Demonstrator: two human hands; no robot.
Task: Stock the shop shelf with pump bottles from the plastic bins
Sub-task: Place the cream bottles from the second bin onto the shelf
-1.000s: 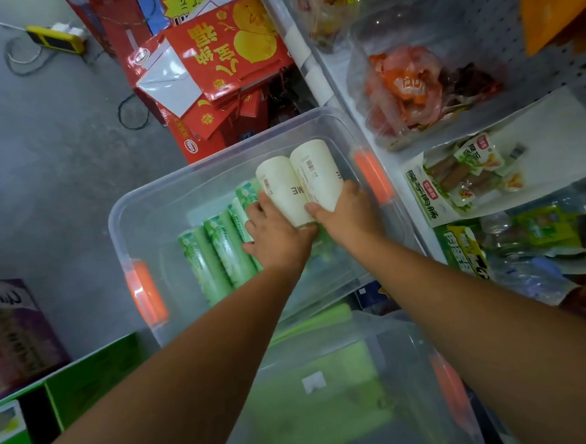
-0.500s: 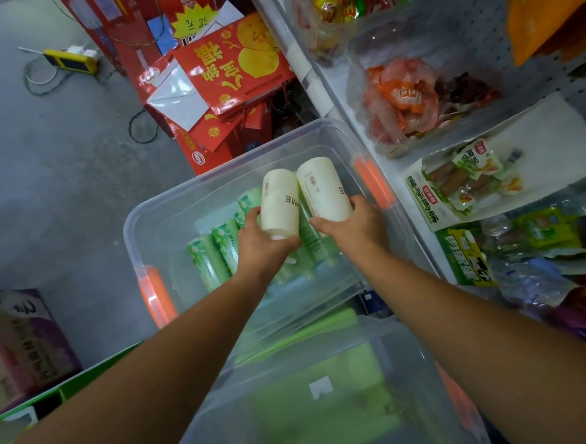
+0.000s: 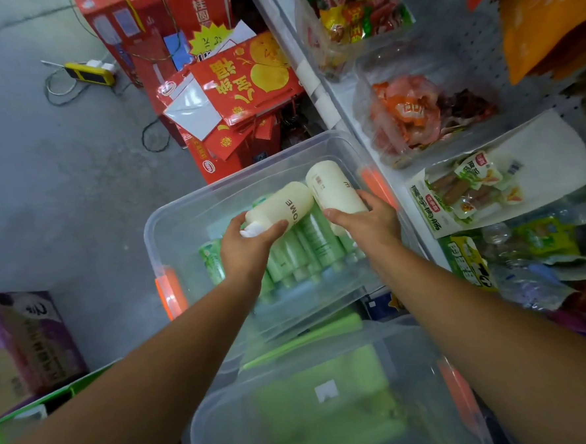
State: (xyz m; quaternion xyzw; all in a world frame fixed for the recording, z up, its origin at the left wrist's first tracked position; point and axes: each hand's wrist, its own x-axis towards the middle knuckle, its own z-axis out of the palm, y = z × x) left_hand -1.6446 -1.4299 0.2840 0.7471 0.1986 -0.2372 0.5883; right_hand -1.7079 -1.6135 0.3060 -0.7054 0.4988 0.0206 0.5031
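Both bottles are now lifted higher above the bin [image 3: 168,222]: the left hand [image 3: 248,245] grip clasps a cream bottle [image 3: 283,205], newly tilted; the right hand [image 3: 363,224] grip clasps the second bottle [image 3: 334,188]. Moving to the shelf [image 3: 343,90] seems next.

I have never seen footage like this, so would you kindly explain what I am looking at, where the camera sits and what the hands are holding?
There is no machine here. A person works with bare hands, and the one camera is worn on the head, looking forward and down at the work. The left hand grips a cream bottle, and the right hand grips a second cream bottle. Both bottles are held above a clear bin, where green bottles lie side by side. A nearer bin is blurred; its contents look green. On the right runs the white shelf, with bagged snacks on it. Red boxes stand on the grey floor beyond the bin.
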